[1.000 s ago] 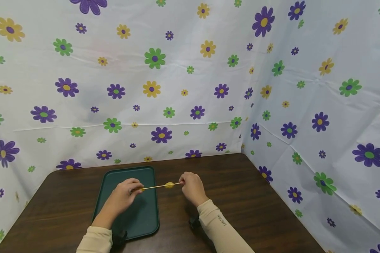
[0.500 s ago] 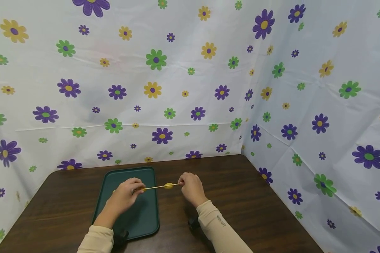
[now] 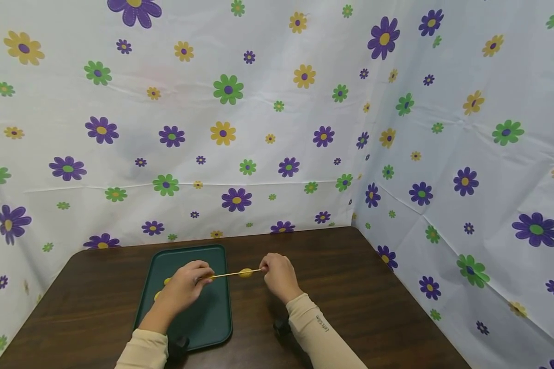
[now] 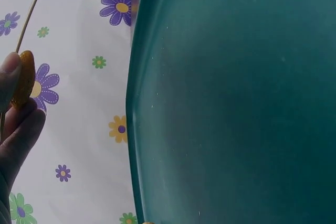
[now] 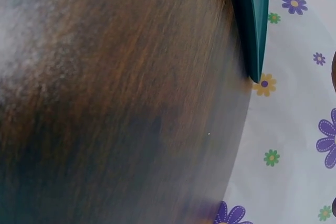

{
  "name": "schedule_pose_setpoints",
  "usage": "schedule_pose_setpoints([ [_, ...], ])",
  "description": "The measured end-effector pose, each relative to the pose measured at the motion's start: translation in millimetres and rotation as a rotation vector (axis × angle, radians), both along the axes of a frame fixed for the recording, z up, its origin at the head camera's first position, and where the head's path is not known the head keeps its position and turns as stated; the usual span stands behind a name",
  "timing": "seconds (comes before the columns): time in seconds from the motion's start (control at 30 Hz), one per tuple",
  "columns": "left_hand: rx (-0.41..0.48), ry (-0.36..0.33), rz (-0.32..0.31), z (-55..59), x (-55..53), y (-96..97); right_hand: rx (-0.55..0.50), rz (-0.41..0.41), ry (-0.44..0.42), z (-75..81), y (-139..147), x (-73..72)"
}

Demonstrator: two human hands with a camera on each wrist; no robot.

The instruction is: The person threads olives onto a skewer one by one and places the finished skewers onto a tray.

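A thin wooden skewer (image 3: 231, 274) stretches between the two hands above the right edge of the dark green tray (image 3: 214, 328). The left hand (image 3: 182, 288) pinches a golden oval piece (image 4: 24, 80) between thumb and fingers; the skewer runs alongside it in the left wrist view. Farther along the skewer sits another golden piece (image 3: 245, 273), close to the right hand. The fingertips of the right hand (image 3: 279, 277) pinch the skewer's right end. Two more yellow pieces (image 3: 167, 281) on the tray are partly covered by the left hand.
The tray rests on the left part of a dark wooden table (image 3: 351, 307). A white flower-printed cloth (image 3: 258, 113) hangs behind the table and along its right side. Dark wrist gear (image 3: 281, 326) sits beneath each wrist.
The left hand has shifted slightly right along the skewer, closer to the other golden piece, uncovering yellow pieces on the tray. The right hand keeps its pinch, almost still.
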State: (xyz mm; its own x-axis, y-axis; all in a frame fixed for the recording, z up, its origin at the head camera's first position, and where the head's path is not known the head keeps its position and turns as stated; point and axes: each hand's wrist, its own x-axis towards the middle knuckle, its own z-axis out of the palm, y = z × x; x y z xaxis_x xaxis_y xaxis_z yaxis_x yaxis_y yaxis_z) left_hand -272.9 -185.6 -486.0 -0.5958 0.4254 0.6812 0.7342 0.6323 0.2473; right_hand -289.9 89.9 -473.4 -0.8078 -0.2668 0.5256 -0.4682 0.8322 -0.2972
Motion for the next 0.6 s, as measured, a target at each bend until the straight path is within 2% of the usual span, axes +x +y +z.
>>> schedule_pose_setpoints([
  [0.17, -0.006, -0.006, 0.003, 1.3, 0.1, 2.2, -0.006, 0.002, 0.001, -0.1, 0.0, 0.3],
  [0.4, -0.017, -0.065, 0.024, 2.5, 0.0, 5.7, -0.013, -0.008, -0.031, 0.6, -0.2, -0.7],
  [0.6, -0.025, -0.092, 0.023, 3.4, 0.4, 8.1, -0.004, -0.008, -0.025, 0.6, -0.7, -1.2],
])
